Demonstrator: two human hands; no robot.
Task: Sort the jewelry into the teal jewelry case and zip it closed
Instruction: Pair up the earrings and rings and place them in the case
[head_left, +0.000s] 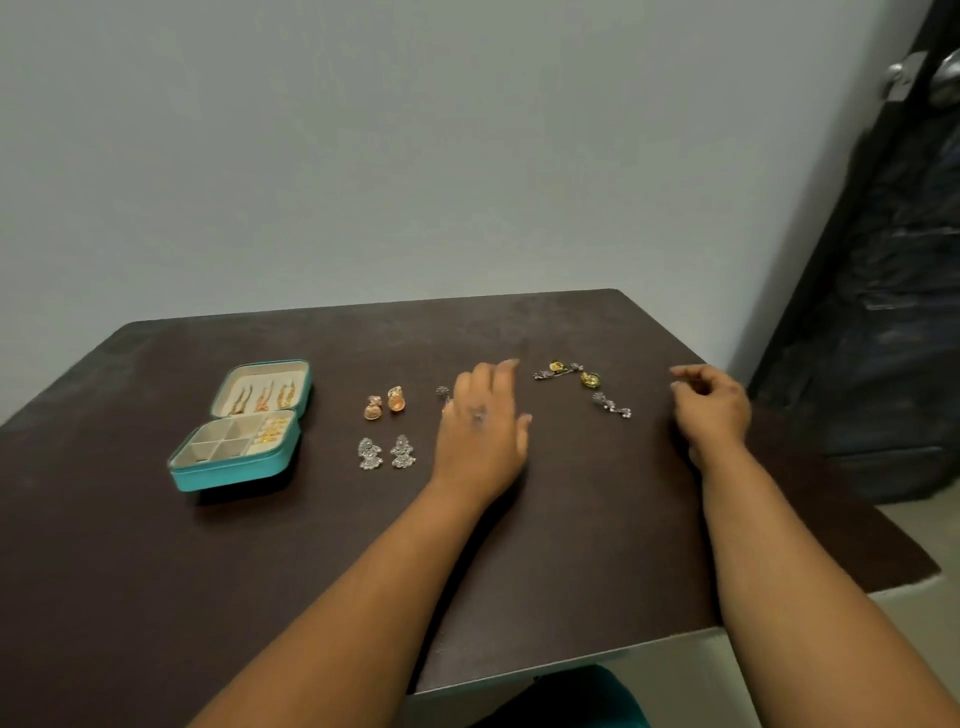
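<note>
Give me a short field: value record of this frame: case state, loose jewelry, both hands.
case: teal jewelry case open, far left on table, some pieces already inside
loose: orange earring pair, silver earring pair, green-gold pieces, dark drop earring
left hand: fingers spread over table, holding nothing visible
right hand: loosely curled, grip unclear

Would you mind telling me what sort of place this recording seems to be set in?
Probably a plain room in a home or small office: a dark brown table pushed against a bare pale wall, a dark door with a metal knob at the right, and jewelry laid out beside an open teal case.
</note>
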